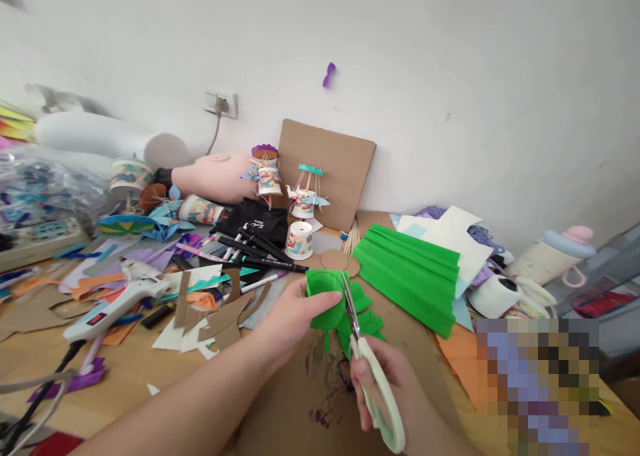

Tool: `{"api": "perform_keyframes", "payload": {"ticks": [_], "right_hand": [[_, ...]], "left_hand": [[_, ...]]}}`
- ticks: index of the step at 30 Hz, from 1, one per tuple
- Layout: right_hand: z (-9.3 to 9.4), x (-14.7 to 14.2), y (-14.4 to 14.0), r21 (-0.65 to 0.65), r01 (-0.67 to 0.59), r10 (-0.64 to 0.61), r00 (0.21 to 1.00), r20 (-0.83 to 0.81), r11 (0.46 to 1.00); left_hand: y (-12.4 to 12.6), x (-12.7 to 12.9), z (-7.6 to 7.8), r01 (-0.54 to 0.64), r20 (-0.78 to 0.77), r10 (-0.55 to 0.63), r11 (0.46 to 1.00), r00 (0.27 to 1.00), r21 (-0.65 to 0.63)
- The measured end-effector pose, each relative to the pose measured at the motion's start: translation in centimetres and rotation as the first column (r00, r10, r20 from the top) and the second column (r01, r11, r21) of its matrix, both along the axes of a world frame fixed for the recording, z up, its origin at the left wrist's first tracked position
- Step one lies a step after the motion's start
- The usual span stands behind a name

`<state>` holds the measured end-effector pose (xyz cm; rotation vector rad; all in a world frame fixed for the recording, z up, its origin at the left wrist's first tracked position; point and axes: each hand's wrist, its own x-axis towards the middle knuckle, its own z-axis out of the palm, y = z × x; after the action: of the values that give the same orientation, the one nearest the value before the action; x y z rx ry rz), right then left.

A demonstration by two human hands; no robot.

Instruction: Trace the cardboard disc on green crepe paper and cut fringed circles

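I judge the step as fringe-cutting: my left hand (pixel 293 316) pinches the green crepe roll (pixel 327 301) near centre over the table (pixel 125 369), my right hand (pixel 387 383) grips the scissors (pixel 373 369), blades in the paper; next requires closing them squarely.

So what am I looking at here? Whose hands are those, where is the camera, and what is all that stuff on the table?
There is no machine here: a person wears one camera on the head, looking down at their own two bare hands. The left hand holds a piece of green paper. The right hand holds scissors with pale handles, blades at the green paper. They work over a wooden table cluttered with craft things: a folded green paper sheet, a white glue gun, black markers, cardboard scraps and decorated paper cups. A cardboard sheet leans against the wall.
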<state>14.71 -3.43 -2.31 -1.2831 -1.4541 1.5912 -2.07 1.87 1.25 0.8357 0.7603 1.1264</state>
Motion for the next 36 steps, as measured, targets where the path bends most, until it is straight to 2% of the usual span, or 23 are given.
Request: {"api": "perform_keyframes", "payload": {"ticks": [7,12,36], "right_hand": [[-0.96,0.3,-0.11,0.051,-0.016,0.017,1.0,-0.025,0.999],[-0.86,0.43,-0.01,0.085,-0.038,0.04,0.999,-0.019,0.996],[-0.76,0.2,0.14,0.045,-0.026,0.028,0.999,-0.033,0.999]], "left_hand": [[-0.08,0.17,0.42,-0.023,-0.007,0.023,1.0,1.0,-0.019],[-0.11,0.18,0.38,-0.027,-0.005,0.027,0.999,1.0,-0.019],[-0.11,0.0,0.2,0.024,-0.045,-0.024,1.0,0.999,0.005]]}}
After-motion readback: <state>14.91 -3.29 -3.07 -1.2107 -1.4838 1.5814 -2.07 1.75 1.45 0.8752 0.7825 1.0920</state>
